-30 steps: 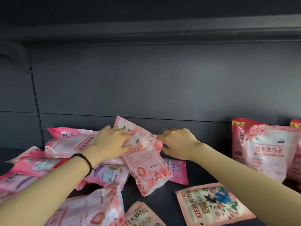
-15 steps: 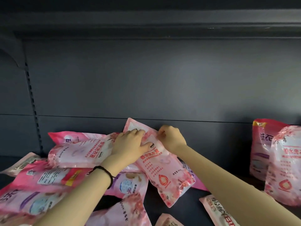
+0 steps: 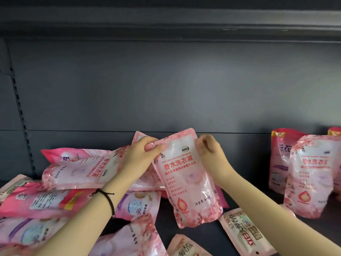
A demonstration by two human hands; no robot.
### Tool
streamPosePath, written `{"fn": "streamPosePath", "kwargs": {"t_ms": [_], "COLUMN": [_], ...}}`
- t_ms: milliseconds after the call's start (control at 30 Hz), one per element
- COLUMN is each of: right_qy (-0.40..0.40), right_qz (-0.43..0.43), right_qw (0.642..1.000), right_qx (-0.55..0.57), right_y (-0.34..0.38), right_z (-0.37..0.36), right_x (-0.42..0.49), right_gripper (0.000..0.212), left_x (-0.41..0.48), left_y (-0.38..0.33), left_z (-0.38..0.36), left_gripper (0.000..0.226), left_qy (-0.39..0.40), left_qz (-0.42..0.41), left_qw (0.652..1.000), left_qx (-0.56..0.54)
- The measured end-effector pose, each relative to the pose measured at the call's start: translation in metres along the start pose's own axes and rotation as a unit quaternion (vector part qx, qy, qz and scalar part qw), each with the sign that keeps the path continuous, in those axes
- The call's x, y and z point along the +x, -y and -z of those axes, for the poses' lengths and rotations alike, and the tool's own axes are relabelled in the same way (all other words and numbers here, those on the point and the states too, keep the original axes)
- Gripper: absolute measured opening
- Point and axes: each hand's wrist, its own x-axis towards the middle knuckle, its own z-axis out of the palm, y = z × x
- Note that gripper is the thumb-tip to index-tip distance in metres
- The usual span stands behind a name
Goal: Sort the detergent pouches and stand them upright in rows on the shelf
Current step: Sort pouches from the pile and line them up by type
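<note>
One pouch [image 3: 186, 182] hangs between your left hand [image 3: 138, 157] and right hand [image 3: 210, 152]. You have three standing pouches [image 3: 310, 174] at the right and perhaps ten lying pouches [image 3: 79, 170], overlapped too much to count surely.

A shop: dark metal display shelf [image 3: 184, 89], slotted upright [image 3: 20, 111], many branded detergent pouches [image 3: 73, 172].

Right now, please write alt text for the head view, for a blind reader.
Left hand and right hand grip a pink detergent pouch, nearly upright, on a dark shelf; a pile lies left, standing pouches right.
</note>
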Motion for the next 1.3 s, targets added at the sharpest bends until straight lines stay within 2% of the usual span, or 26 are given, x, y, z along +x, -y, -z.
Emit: {"fn": "streamPosePath", "kwargs": {"t_ms": [67, 133, 233, 333, 400, 467, 533, 600, 733, 800, 933, 1133, 1300], "right_qy": [-0.014, -0.028, 0.0, 0.058, 0.047, 0.029, 0.0, -0.023, -0.051, -0.062, -0.063, -0.104, -0.108], "right_qz": [-0.001, -0.008, -0.053, -0.103, -0.109, -0.099, -0.079, -0.03, 0.079, 0.106, 0.122, 0.102, 0.085], "right_qw": [0.999, 0.998, 0.997, 0.993, 0.993, 0.993, 0.994, 0.995, 0.99, 0.988, 0.99, 0.989, 0.99], "right_qx": [0.036, 0.055, 0.057, 0.01, 0.025, 0.054, 0.072, 0.093, 0.107, 0.097, 0.033, -0.017, -0.029], "right_y": [-0.003, -0.005, -0.014, -0.026, -0.029, -0.027, -0.024, -0.024, -0.025, -0.03, -0.047, -0.07, -0.083], "right_z": [0.013, 0.023, 0.031, 0.033, 0.036, 0.041, 0.047, 0.057, 0.095, 0.121, 0.187, 0.271, 0.311], "right_x": [-0.011, -0.02, -0.037, -0.054, -0.057, -0.056, -0.055, -0.054, -0.059, -0.063, -0.071, -0.079, -0.082], "right_gripper": [0.018, 0.017, 0.014, 0.015, 0.017, 0.017, 0.016, 0.007, 0.054, 0.061, 0.063, 0.064, 0.066], "left_x": [-0.011, -0.023, -0.034, -0.041, -0.047, -0.052, -0.054, -0.054, -0.059, -0.065, -0.08, -0.091, -0.1], "left_y": [-0.007, -0.011, -0.011, -0.006, -0.004, -0.008, -0.017, -0.03, -0.063, -0.079, -0.106, -0.144, -0.156], "left_z": [-0.008, -0.018, -0.025, -0.023, -0.026, -0.032, -0.04, -0.052, -0.095, -0.121, -0.176, -0.256, -0.296], "left_gripper": [0.022, 0.02, 0.016, 0.03, 0.034, 0.029, 0.024, 0.025, 0.052, 0.064, 0.073, 0.049, 0.046], "left_qy": [0.019, 0.056, 0.077, 0.126, 0.16, 0.146, 0.099, 0.06, 0.016, 0.008, 0.024, 0.048, 0.057], "left_qz": [0.037, 0.061, 0.059, 0.036, 0.035, 0.025, 0.003, -0.022, -0.06, -0.079, -0.118, -0.122, -0.112], "left_qw": [0.99, 0.973, 0.969, 0.968, 0.967, 0.968, 0.973, 0.973, 0.964, 0.96, 0.959, 0.955, 0.957], "left_qx": [-0.137, -0.214, -0.229, -0.213, -0.197, -0.202, -0.209, -0.223, -0.257, -0.268, -0.257, -0.266, -0.26]}}
